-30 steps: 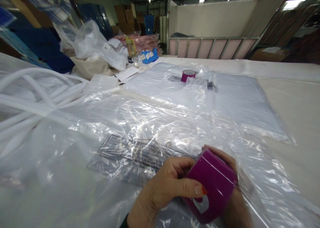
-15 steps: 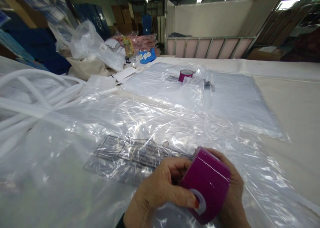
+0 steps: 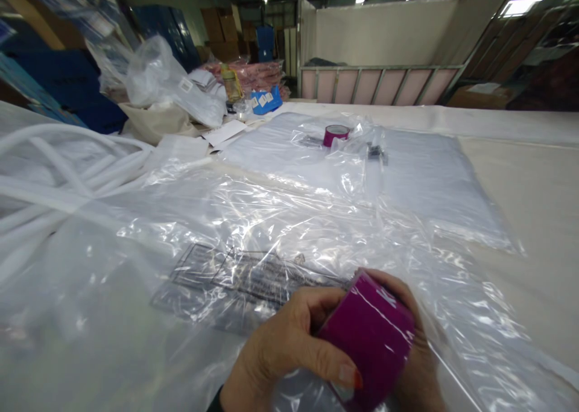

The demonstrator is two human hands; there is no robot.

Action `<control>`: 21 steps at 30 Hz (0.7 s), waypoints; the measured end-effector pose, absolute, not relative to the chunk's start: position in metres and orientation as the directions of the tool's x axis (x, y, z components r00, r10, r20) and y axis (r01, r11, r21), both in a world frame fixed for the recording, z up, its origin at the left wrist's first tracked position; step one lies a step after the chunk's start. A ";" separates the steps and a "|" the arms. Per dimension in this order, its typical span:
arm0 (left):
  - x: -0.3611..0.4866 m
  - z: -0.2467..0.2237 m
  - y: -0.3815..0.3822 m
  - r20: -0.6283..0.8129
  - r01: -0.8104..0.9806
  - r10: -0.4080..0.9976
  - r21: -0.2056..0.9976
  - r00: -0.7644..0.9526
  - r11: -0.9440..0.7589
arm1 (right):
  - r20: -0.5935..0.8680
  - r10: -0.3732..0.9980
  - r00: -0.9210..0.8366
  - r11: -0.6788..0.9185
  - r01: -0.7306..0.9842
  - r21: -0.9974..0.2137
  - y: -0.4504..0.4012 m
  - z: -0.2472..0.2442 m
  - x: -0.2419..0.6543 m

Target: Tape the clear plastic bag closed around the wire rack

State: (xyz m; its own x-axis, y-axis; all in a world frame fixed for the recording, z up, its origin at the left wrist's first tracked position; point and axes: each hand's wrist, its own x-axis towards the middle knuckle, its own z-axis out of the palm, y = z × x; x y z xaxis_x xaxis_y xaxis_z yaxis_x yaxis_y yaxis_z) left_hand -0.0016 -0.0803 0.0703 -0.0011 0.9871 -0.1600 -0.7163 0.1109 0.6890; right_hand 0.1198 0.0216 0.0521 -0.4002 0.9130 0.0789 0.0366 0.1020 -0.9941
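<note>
A glossy purple band [image 3: 368, 339] with white lettering is in both hands at the lower middle right. It bends into a wide loop, and whether it is a roll or a sleeve I cannot tell. My left hand [image 3: 296, 339] is closed on its left side, thumb pressed on the front. Behind the right side curls my right hand [image 3: 418, 345], its fingers mostly hidden by the band. Beneath both hands spreads a large clear plastic bag [image 3: 217, 204] with dark printed text [image 3: 257, 276], wrinkled and shiny.
Farther back, a similar purple loop [image 3: 335, 136] sits on a stack of clear bags [image 3: 420, 171]. White tubing-like strips [image 3: 67, 180] lie at the left. Behind them are plastic wrapping [image 3: 158, 77], a bottle [image 3: 231, 86] and a blue packet [image 3: 266, 100].
The purple band has turned in my hands, bringing white lettering into sight at its upper right; the pale ring near my left thumb is now mostly covered. Both hands have shifted slightly.
</note>
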 end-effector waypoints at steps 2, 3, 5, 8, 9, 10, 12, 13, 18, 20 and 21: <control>-0.002 0.070 -0.080 -0.156 -0.722 0.988 0.685 -0.015 0.097 | 0.102 0.920 -0.379 0.104 -0.014 -0.994 0.019 0.055 0.118; -0.002 0.070 -0.080 -0.149 -0.722 0.989 0.687 -0.021 0.088 | 0.157 0.914 -0.375 0.157 -0.030 -0.987 0.018 0.056 0.117; -0.003 0.070 -0.080 -0.138 -0.713 0.990 0.697 -0.032 0.075 | 0.334 0.870 -0.364 0.343 -0.041 -0.938 0.018 0.059 0.115; -0.003 0.070 -0.080 -0.133 -0.700 0.990 0.711 -0.039 0.068 | 0.522 0.791 -0.320 0.533 -0.062 -0.844 0.020 0.060 0.112; -0.003 0.071 -0.079 -0.137 -0.697 0.989 0.714 -0.048 0.065 | 0.544 0.784 -0.298 0.553 -0.063 -0.831 0.021 0.060 0.112; -0.002 0.071 -0.079 -0.140 -0.691 0.988 0.720 -0.062 0.059 | 0.561 0.780 -0.275 0.570 -0.055 -0.820 0.022 0.059 0.111; -0.001 0.071 -0.077 -0.155 -0.673 0.984 0.738 -0.093 0.052 | 0.559 0.790 -0.250 0.570 -0.034 -0.821 0.024 0.057 0.111; -0.001 0.071 -0.076 -0.165 -0.664 0.980 0.746 -0.115 0.047 | 0.525 0.816 -0.242 0.533 -0.037 -0.846 0.026 0.056 0.112; 0.002 0.072 -0.070 -0.191 -0.627 0.960 0.778 -0.203 0.023 | 0.190 0.929 -0.316 0.117 -0.238 -0.964 0.033 0.059 0.113; 0.003 0.071 -0.069 -0.196 -0.628 0.957 0.778 -0.213 0.019 | 0.136 0.909 -0.393 0.011 -0.306 -0.952 0.033 0.061 0.113; 0.003 0.071 -0.069 -0.198 -0.632 0.956 0.775 -0.218 0.016 | 0.129 0.892 -0.433 -0.016 -0.317 -0.948 0.033 0.062 0.114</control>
